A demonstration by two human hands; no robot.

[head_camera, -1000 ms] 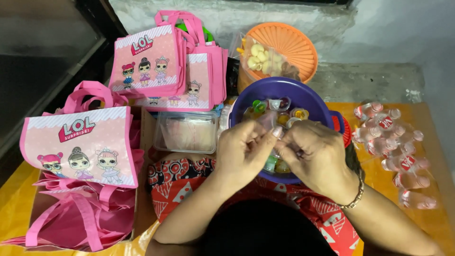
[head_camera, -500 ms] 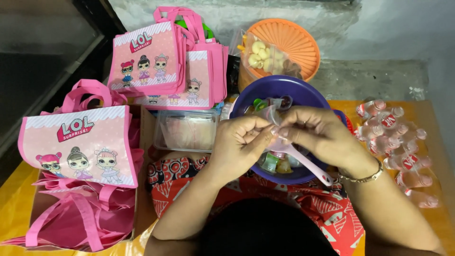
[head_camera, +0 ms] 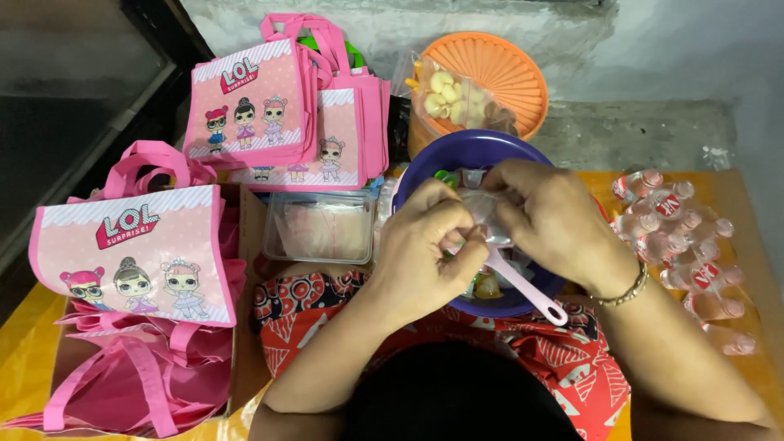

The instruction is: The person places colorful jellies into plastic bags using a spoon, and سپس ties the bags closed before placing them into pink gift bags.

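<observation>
Bags first: pink gift bags w/ cartoon dolls fill the left side, one upright at front left [head_camera: 135,253], more lying flat beneath it and cut off by the bottom edge, another stack [head_camera: 278,114] leaning at the back. Table [head_camera: 24,359] shows only as yellow strips at the edges; most of it is covered. Person's dark head and red patterned clothing hide the near centre.

Purple bowl [head_camera: 482,147] sits mid-frame, mostly hidden by both hands; only bits of coloured sweets show inside, can't tell what kinds. Orange basket [head_camera: 506,69] behind it carries a clear bag of pale round snacks [head_camera: 449,94]. Clear lidded box [head_camera: 318,229] left of the bowl, contents pale pink, hard to make out. Small water bottles [head_camera: 678,245] lie in a cluster at right, a few blurred.

Left hand [head_camera: 429,253] and right hand [head_camera: 555,216] meet over the bowl, fingers of both pinched on a small clear plastic packet [head_camera: 482,212]; its contents unclear. Pink plastic scoop [head_camera: 523,286] pokes out below the hands, over the bowl's near rim.
</observation>
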